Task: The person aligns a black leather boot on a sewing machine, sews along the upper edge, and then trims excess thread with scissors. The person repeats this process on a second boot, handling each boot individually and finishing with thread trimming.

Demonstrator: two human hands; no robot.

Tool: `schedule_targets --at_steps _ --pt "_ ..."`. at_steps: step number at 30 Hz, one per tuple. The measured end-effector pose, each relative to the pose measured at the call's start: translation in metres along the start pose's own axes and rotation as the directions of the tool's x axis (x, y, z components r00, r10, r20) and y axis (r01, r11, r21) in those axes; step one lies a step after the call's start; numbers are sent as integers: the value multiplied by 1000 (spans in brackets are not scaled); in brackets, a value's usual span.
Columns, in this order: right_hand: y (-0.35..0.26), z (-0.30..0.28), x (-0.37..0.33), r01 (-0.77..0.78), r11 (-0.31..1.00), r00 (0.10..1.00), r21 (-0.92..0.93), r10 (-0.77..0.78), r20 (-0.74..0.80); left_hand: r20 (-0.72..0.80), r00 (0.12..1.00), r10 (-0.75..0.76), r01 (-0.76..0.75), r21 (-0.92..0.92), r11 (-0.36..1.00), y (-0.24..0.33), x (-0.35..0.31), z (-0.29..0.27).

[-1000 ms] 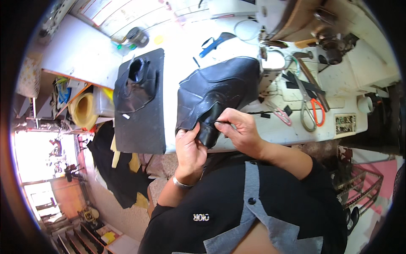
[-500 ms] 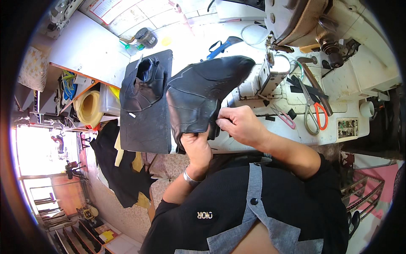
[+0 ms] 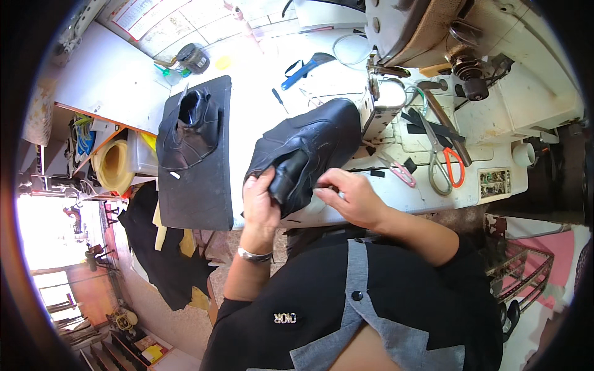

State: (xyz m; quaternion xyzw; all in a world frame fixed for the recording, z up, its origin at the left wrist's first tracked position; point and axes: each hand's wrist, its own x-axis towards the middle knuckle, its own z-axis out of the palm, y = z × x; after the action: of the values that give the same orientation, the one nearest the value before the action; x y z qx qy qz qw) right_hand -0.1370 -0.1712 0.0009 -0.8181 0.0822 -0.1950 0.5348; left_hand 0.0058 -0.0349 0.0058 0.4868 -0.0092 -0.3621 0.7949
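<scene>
A black leather shoe upper [image 3: 328,133] is held over the front of the white worktable, its toe pointing to the far right and its opening turned up toward me. My left hand [image 3: 260,201] grips it by the left edge of the opening, thumb on top and the other fingers partly hidden. Just right of the opening is my right hand [image 3: 351,196], its thumb and forefinger pinched together close to the leather. Whatever lies between those fingertips is too small to make out. A second black shoe upper [image 3: 192,136] stands on a dark board [image 3: 198,198] at the left.
A sewing machine [image 3: 427,37] fills the far right. Large orange-handled scissors [image 3: 440,167], pink-handled snips [image 3: 399,170] and a hammer [image 3: 442,114] lie before it. A blue-handled knife [image 3: 303,72] and a dark jar [image 3: 193,59] are at the back. Black leather [image 3: 164,247] hangs at lower left.
The shoe upper has been tilted so its opening faces up and its toe is lower. My left hand has shifted left, with its thumb now on the opening's edge. My right hand stays pinched beside it.
</scene>
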Motion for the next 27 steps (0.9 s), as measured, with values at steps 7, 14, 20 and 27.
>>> schedule_targets --at_steps 7,14,20,27 --pt "49 -67 -57 -140 595 976 -792 -51 -211 216 964 -152 167 -52 985 19 -6 -15" --pt "78 -71 -65 -176 571 974 -802 -19 -227 63 992 109 -125 579 806 24 -42 -8" --pt "64 -67 -69 -367 902 904 -227 288 -317 643 717 269 -571 763 -305 62 -20 -9" --pt "21 -31 -36 -312 945 940 98 322 -112 874 419 -244 -845 278 -457 71 44 1"
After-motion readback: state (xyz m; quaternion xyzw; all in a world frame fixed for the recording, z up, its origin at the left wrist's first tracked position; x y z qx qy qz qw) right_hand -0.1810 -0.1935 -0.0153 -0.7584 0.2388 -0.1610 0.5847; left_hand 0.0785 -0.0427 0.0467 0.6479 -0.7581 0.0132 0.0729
